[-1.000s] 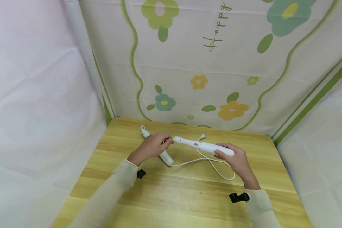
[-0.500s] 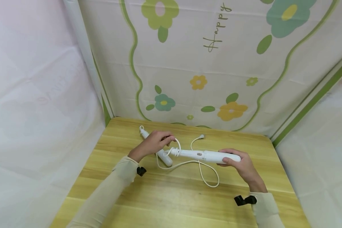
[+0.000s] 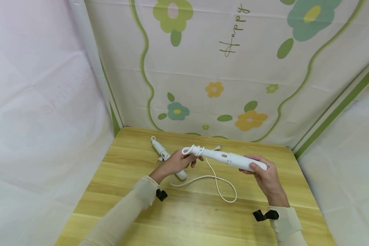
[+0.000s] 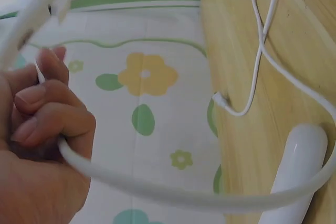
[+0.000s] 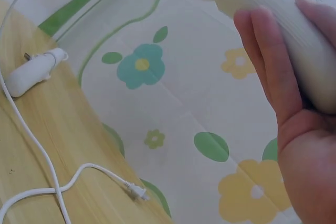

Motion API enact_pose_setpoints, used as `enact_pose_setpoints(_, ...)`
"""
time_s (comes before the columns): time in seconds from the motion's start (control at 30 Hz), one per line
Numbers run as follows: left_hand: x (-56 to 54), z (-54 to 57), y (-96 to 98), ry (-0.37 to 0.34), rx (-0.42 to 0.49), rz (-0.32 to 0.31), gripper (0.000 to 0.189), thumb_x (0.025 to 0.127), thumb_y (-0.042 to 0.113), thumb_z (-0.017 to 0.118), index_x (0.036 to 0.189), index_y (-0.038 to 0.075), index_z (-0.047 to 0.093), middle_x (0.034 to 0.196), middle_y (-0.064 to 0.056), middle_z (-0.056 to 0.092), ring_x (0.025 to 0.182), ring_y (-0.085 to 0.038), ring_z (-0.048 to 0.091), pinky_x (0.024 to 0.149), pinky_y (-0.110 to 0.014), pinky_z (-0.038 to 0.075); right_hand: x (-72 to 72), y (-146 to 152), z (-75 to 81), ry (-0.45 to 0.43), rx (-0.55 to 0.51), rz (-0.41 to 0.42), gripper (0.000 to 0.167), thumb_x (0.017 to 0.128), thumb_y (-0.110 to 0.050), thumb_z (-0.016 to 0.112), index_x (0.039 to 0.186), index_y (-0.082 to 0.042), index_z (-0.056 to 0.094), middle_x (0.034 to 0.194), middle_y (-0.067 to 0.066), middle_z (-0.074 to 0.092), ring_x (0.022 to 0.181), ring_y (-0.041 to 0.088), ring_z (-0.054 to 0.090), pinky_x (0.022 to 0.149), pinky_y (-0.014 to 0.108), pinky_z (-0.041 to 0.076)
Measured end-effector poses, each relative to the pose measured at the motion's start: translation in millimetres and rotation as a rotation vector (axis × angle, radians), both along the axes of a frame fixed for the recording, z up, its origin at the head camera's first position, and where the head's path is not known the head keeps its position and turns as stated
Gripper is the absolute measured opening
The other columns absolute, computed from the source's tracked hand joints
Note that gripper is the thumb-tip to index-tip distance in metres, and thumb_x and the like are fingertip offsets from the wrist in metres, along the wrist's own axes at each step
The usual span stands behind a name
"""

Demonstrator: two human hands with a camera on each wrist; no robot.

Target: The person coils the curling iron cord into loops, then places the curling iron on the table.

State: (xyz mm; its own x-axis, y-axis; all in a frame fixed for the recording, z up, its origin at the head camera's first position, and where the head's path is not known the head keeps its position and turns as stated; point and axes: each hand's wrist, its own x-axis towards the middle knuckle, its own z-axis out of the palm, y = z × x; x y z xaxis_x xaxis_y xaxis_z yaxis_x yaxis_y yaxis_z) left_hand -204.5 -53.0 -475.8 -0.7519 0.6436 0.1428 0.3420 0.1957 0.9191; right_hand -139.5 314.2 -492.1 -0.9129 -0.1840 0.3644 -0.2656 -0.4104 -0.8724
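In the head view a white curling iron [image 3: 215, 155] is held up over the table, its thick end to the right. My right hand [image 3: 264, 174] grips that end, thumb on the near side and fingers underneath. Several turns of the iron's white power cord [image 4: 173, 198] go round its thin left end. My left hand [image 3: 173, 164] holds the cord in curled fingers just below that end. From there the cord runs down to a crossed loop on the table, and its plug [image 5: 137, 191] lies near the back edge.
A second white curling iron [image 3: 158, 147], cord wound on its handle, lies aslant on the wooden table [image 3: 184, 215], partly behind the left hand. A flower-printed cloth [image 3: 200, 68] hangs at the table's back edge, with pale cloth walls at both sides.
My left hand has drawn the cord out and round the thin end, passing underneath it, and turns now show there. The iron has shifted right, and its thin end has risen since half a second ago.
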Motion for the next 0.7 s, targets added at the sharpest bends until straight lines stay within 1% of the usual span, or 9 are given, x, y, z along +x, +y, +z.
enact_pose_setpoints(0.03, 2.2, -0.1, 2.1, -0.018, -0.002, 0.021, 0.034, 0.119, 0.027, 0.049, 0.118, 0.009, 0.078, 0.081, -0.006, 0.066, 0.056, -0.011, 0.04, 0.054, -0.024, 0.037, -0.4, -1, -0.4, -0.011, -0.012, -0.032, 0.034, 0.108, 0.016, 0.048, 0.125, 0.008, 0.076, 0.123, 0.013, 0.075, 0.095, 0.027, 0.082, 0.082, 0.035, 0.066)
enact_pose_setpoints(0.07, 3.8, -0.8, 3.8, -0.023, -0.007, 0.044, 0.036, 0.119, 0.031, 0.048, 0.122, 0.012, 0.078, 0.08, -0.004, 0.066, 0.055, -0.011, 0.04, 0.053, -0.024, 0.036, -0.7, -2, -0.6, -0.022, -0.016, -0.068, 0.032, 0.107, 0.017, 0.049, 0.124, 0.009, 0.075, 0.122, 0.014, 0.075, 0.094, 0.027, 0.082, 0.082, 0.035, 0.066)
enact_pose_setpoints(0.13, 6.2, -1.5, 6.2, -0.002, -0.031, 0.09, 0.038, 0.119, 0.035, 0.047, 0.123, 0.015, 0.079, 0.079, -0.002, 0.067, 0.054, -0.01, 0.039, 0.052, -0.023, 0.035, -1.0, -3, -0.7, -0.045, -0.015, -0.138, 0.029, 0.107, 0.016, 0.051, 0.123, 0.012, 0.075, 0.12, 0.014, 0.075, 0.092, 0.028, 0.082, 0.08, 0.035, 0.066)
enact_pose_setpoints(0.3, 12.5, -4.9, 11.2, 0.087, -0.12, 0.173, 0.036, 0.119, 0.031, 0.048, 0.124, 0.013, 0.079, 0.075, -0.001, 0.066, 0.054, -0.007, 0.036, 0.053, -0.022, 0.032, -2.5, -8, 0.7, -0.051, 0.042, -0.239, 0.024, 0.104, 0.017, 0.058, 0.123, 0.017, 0.072, 0.118, 0.013, 0.076, 0.093, 0.027, 0.082, 0.08, 0.038, 0.066)
enact_pose_setpoints(0.4, 17.6, -5.7, 14.5, 0.158, -0.195, 0.202, 0.033, 0.119, 0.027, 0.048, 0.119, 0.012, 0.078, 0.073, -0.002, 0.066, 0.055, -0.005, 0.038, 0.056, -0.022, 0.035, -4.3, -13, 1.5, -0.037, 0.075, -0.276, 0.023, 0.102, 0.018, 0.061, 0.123, 0.021, 0.069, 0.118, 0.011, 0.077, 0.098, 0.026, 0.081, 0.08, 0.04, 0.065)
enact_pose_setpoints(0.5, 22.1, -4.5, 17.2, 0.236, -0.26, 0.208, 0.033, 0.119, 0.026, 0.048, 0.103, 0.014, 0.074, 0.07, 0.0, 0.065, 0.054, -0.003, 0.039, 0.059, -0.022, 0.038, -6.5, -18, 1.5, -0.047, 0.096, -0.322, 0.025, 0.101, 0.017, 0.065, 0.124, 0.026, 0.065, 0.117, 0.01, 0.078, 0.103, 0.026, 0.079, 0.079, 0.042, 0.066)
enact_pose_setpoints(0.57, 24.4, -2.8, 17.3, 0.277, -0.287, 0.21, 0.034, 0.119, 0.026, 0.049, 0.092, 0.016, 0.068, 0.067, 0.004, 0.061, 0.053, -0.002, 0.04, 0.06, -0.023, 0.04, -7.8, -20, 1.0, -0.06, 0.119, -0.354, 0.028, 0.1, 0.016, 0.066, 0.125, 0.028, 0.063, 0.117, 0.01, 0.078, 0.104, 0.026, 0.078, 0.079, 0.041, 0.066)
enact_pose_setpoints(0.63, 25.4, -0.8, 16.0, 0.293, -0.301, 0.212, 0.038, 0.118, 0.027, 0.051, 0.083, 0.015, 0.062, 0.063, 0.007, 0.054, 0.053, -0.002, 0.038, 0.06, -0.023, 0.039, -8.8, -21, 0.1, -0.077, 0.148, -0.388, 0.031, 0.1, 0.014, 0.069, 0.126, 0.03, 0.061, 0.117, 0.009, 0.077, 0.104, 0.025, 0.078, 0.079, 0.04, 0.066)
enact_pose_setpoints(0.7, 25.5, 0.9, 13.2, 0.289, -0.311, 0.215, 0.037, 0.118, 0.026, 0.053, 0.084, 0.014, 0.063, 0.062, 0.009, 0.046, 0.053, -0.003, 0.034, 0.059, -0.023, 0.036, -9.5, -20, -1.6, -0.087, 0.179, -0.417, 0.033, 0.099, 0.014, 0.071, 0.126, 0.03, 0.061, 0.117, 0.008, 0.077, 0.104, 0.023, 0.078, 0.079, 0.039, 0.066)
